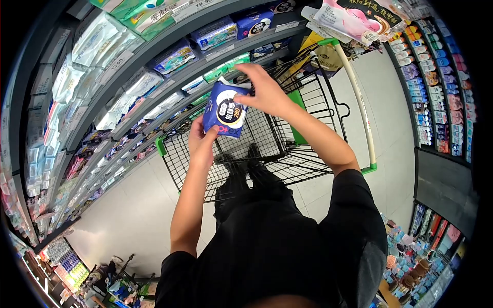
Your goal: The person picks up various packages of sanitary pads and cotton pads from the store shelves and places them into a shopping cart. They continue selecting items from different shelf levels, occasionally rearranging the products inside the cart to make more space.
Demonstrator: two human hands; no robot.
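A dark blue pack of sanitary pads (229, 122), marked 280 on a white and black round label, is held up over the shopping cart. My left hand (201, 137) grips its lower left side, thumb on the front and the other fingers behind. At the pack's upper right is my right hand (264, 93), open, with its fingers stretched out and apart. The right thumb tip overlaps the pack's front face. Beneath both hands spreads the wire shopping cart (303, 169), with green corners and a pale handle.
Shelves with price strips (123, 60) curve along the left and front, stocked with blue, green and white packs (174, 56). A pink hanging display (359, 19) juts out at the upper right. Bottle racks (426, 82) stand to the right. Pale floor tiles (131, 213) surround my feet.
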